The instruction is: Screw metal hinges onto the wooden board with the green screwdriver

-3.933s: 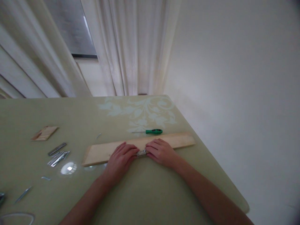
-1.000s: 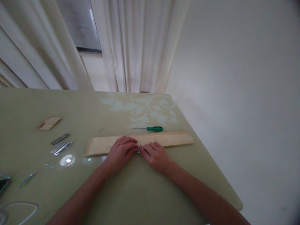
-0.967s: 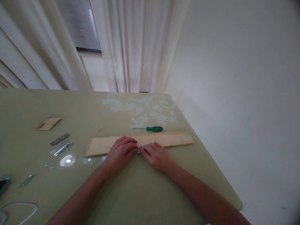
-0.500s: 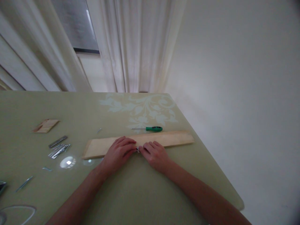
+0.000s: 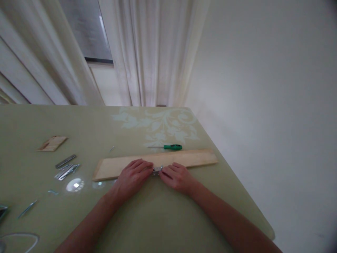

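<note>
A long pale wooden board [image 5: 110,168] lies across the table in front of me. At its near edge is a small silvery metal fitting [image 5: 157,170], possibly a hinge or latch; its exact kind is too small to tell. My left hand [image 5: 135,174] rests partly over the board, its fingertips closed on the fitting's left end. From the other side, my right hand [image 5: 178,178] pinches the right end with thumb and fingers. Just beyond the board lies a screwdriver [image 5: 172,147] with a green handle, its shaft pointing left.
Several shiny metal plates [image 5: 67,171] and a dark grey metal strip [image 5: 65,161] lie to the left. Behind them is a small wooden piece [image 5: 53,143]. A thin pen-like tool [image 5: 27,209] lies nearer me. The table's right edge [image 5: 237,172] slopes beside a white wall.
My right hand has shifted slightly right, away from the left, so more of the metal fitting shows between my fingers. The board and screwdriver stay where they were on the table.
</note>
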`<state>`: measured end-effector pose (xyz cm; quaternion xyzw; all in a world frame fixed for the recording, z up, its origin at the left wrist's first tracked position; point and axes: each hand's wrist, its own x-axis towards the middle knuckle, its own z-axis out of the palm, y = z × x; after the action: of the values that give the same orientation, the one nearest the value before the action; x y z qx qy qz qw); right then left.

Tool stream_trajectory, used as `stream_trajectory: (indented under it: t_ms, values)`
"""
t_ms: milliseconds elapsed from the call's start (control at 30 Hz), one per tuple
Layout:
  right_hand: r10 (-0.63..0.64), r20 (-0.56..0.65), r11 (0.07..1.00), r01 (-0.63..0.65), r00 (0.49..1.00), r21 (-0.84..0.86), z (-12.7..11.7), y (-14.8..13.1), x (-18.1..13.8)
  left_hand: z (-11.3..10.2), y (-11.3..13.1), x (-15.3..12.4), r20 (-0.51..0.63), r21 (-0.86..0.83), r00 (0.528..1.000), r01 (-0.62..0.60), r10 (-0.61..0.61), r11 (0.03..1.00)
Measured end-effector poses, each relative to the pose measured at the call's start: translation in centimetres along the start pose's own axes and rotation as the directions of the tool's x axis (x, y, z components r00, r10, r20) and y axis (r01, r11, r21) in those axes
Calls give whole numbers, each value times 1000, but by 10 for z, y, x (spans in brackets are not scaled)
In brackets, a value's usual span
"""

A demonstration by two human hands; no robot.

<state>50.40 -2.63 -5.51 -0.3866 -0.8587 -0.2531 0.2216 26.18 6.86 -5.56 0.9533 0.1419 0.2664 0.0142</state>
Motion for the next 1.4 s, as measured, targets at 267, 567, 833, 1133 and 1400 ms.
stream_trajectory:
  t_ms: [267,567,833,1133,1400]
  values:
    - [107,55,987,-113,993,111,2,3,-5,3,-1,-2,22,-40,999,36,-35,999]
    - [28,52,999,-30,998,36,-4,7,1,1,-1,2,27,-82,998,63,-61,995]
    - [-33,66,998,29,997,54,-4,21,-1,0,-4,3,22,-153,996,94,-91,984]
    - [-73,85,997,71,994,26,0,23,2,2,-5,6,-8,-228,987,154,-160,961]
    - [5,33,999,-3,999,-40,8,15,9,0,-11,8,64,-253,993,114,-101,961]
